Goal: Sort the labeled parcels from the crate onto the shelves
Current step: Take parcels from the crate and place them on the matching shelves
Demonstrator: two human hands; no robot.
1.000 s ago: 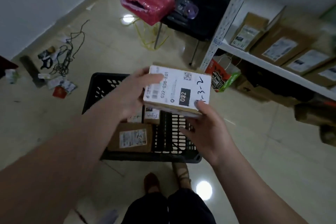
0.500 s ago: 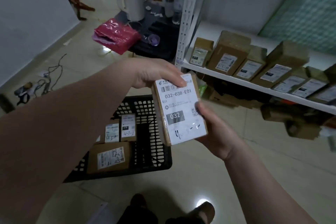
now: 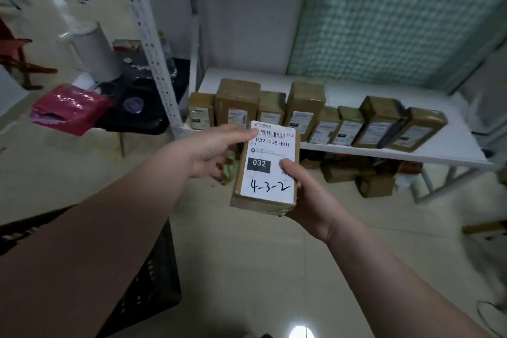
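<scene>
Both hands hold one brown parcel (image 3: 264,170) upright in the air in front of the shelf (image 3: 340,96). The left hand (image 3: 211,151) pinches the parcel's top left corner, its fingers resting on the white label by the barcode. The right hand (image 3: 310,197) cups the parcel's lower right side from behind, with the thumb pressed on the label face next to the black "032" patch. The label reads "032-038-E01" and, handwritten, "4-3-2". A row of brown boxes (image 3: 304,112) stands on the shelf behind. The black crate (image 3: 148,291) sits on the floor at lower left.
</scene>
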